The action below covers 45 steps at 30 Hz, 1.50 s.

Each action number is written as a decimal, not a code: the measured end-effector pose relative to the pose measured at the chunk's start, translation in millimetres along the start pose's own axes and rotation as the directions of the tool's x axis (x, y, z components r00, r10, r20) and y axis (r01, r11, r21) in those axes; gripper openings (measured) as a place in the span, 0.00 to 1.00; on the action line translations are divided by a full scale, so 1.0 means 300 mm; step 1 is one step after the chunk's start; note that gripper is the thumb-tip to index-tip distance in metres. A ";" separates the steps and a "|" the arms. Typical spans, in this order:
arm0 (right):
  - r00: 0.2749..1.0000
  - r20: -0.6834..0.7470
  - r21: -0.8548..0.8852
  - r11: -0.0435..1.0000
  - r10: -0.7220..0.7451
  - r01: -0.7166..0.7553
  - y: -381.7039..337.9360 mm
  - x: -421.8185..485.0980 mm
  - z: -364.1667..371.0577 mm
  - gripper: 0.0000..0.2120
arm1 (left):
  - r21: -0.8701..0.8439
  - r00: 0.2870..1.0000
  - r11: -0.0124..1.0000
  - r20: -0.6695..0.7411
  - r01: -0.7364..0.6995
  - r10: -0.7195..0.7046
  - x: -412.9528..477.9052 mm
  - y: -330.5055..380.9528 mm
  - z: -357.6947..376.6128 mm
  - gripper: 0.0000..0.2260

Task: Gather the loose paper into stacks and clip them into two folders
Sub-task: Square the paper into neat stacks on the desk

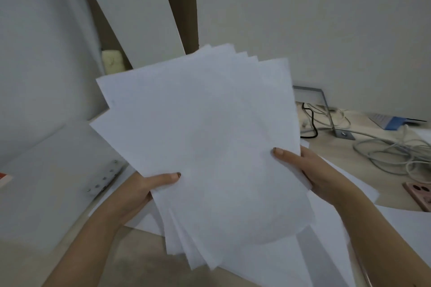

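A fanned, uneven stack of white paper (210,147) is lifted in front of me, above the desk. My left hand (140,191) grips its lower left edge, thumb on top and fingers hidden beneath. My right hand (312,170) grips the right edge the same way, thumb lying on the top sheet. More loose white sheets (331,251) lie on the desk under and to the right of the stack. A white folder (46,182) with a metal clip strip (105,178) lies open at the left.
A tangle of grey cables (387,151) and a metal monitor stand (326,109) sit at the back right. A pink power strip (419,193) is at the right edge. White boards lean against the wall behind. A red-edged item (4,178) shows at far left.
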State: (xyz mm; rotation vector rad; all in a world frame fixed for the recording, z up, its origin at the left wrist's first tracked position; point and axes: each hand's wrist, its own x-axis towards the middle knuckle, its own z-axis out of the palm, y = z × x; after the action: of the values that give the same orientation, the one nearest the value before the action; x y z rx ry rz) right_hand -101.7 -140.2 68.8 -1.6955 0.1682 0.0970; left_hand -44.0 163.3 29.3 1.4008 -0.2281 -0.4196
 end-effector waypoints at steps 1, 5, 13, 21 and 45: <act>1.000 0.030 0.042 0.999 -0.010 0.008 -0.023 -0.014 0.000 0.28 | 0.008 1.000 1.000 0.002 -0.028 0.028 -0.004 0.030 0.013 0.28; 0.986 0.136 0.145 0.986 -0.100 0.080 -0.093 -0.049 0.009 0.27 | -0.001 0.987 0.987 0.002 -0.159 0.159 0.001 0.137 0.062 0.29; 0.965 0.092 0.115 0.965 -0.247 0.236 -0.132 -0.070 -0.036 0.30 | -0.041 0.951 0.952 0.054 -0.302 0.304 0.025 0.243 0.136 0.24; 0.951 -0.018 0.199 0.931 -0.310 0.307 -0.118 -0.083 -0.057 0.30 | -0.030 0.953 0.957 0.092 -0.288 0.289 0.042 0.237 0.190 0.24; 0.952 -0.029 0.287 0.910 -0.304 0.300 -0.045 -0.121 -0.017 0.28 | -0.077 0.917 0.918 -0.123 -0.390 0.380 0.027 0.162 0.275 0.27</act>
State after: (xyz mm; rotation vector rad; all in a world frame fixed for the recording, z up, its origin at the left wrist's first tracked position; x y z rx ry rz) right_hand -135.4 -141.7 88.6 -1.4088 -0.0922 -0.1403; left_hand -62.1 90.9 89.9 1.2386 -0.3840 -0.0284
